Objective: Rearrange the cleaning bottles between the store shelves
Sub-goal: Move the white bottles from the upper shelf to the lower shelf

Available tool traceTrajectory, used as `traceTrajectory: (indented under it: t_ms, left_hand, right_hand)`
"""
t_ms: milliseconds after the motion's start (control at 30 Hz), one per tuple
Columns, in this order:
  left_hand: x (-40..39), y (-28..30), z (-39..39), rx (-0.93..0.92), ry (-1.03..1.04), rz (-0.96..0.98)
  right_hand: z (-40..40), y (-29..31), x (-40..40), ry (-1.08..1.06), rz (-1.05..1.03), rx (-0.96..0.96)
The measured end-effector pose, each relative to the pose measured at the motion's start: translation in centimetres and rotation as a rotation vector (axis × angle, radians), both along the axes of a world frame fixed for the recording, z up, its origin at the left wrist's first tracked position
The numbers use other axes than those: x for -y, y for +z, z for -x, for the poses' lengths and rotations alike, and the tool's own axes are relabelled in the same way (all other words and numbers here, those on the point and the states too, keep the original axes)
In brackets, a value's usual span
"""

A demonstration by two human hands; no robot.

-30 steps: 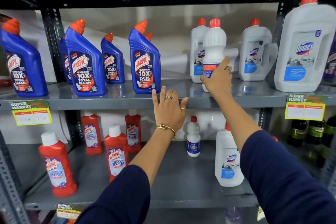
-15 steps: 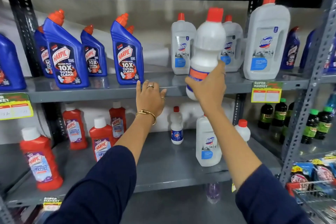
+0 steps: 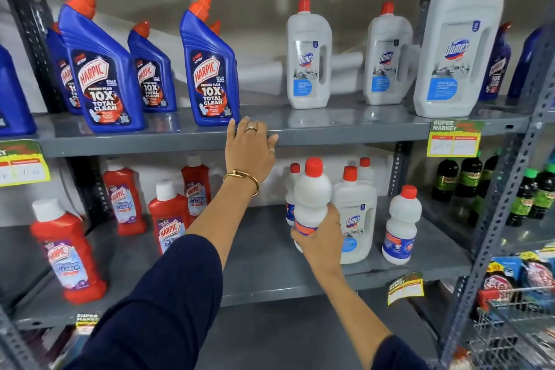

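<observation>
From the head camera, the right hand (image 3: pixel 322 245) is wrapped around the lower body of a round-shouldered white plastic bottle (image 3: pixel 310 204) with a red screw cap and an orange-banded label, held upright in front of the lower shelf (image 3: pixel 270 267), at about 5 o'clock from the frame's middle. The left hand (image 3: pixel 249 153) lies flat and unclenched, grasping nothing, its fingers (image 3: pixel 231 132) over the front lip of the smooth grey metal upper shelf (image 3: pixel 345 129). At 10 o'clock stand angular, bent-necked blue bottles (image 3: pixel 207 69); at 2 o'clock, flat, handled white jugs (image 3: pixel 309 57). Behind the held bottle is a white jug (image 3: pixel 357 219), possibly touching it; the overlap hides this. Squat red bottles (image 3: pixel 66 252) sit at 8 o'clock.
</observation>
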State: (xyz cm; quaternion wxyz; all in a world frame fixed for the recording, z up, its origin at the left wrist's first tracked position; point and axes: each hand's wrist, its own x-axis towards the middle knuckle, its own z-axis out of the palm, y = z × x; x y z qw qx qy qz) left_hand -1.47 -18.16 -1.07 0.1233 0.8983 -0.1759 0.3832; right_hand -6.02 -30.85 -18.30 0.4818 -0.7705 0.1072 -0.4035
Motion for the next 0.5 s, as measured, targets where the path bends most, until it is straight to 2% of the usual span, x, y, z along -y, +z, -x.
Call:
traceTrajectory:
  t_ms: [167, 300, 500]
  left_hand:
    - [-0.1, -0.4, -0.6, 0.031, 0.003, 0.003]
    - [-0.1, -0.7, -0.9, 0.062, -0.017, 0.025]
    - [-0.1, -1.1, -1.3, 0.106, -0.020, 0.031]
  right_hand:
    - [-2.8, -4.3, -0.8, 0.037, 0.036, -0.163]
    - [-4.4, -7.2, -0.7, 0.059, -0.011, -0.277]
    - [-6.1, -9.3, 0.2, 0.048, -0.130, -0.323]
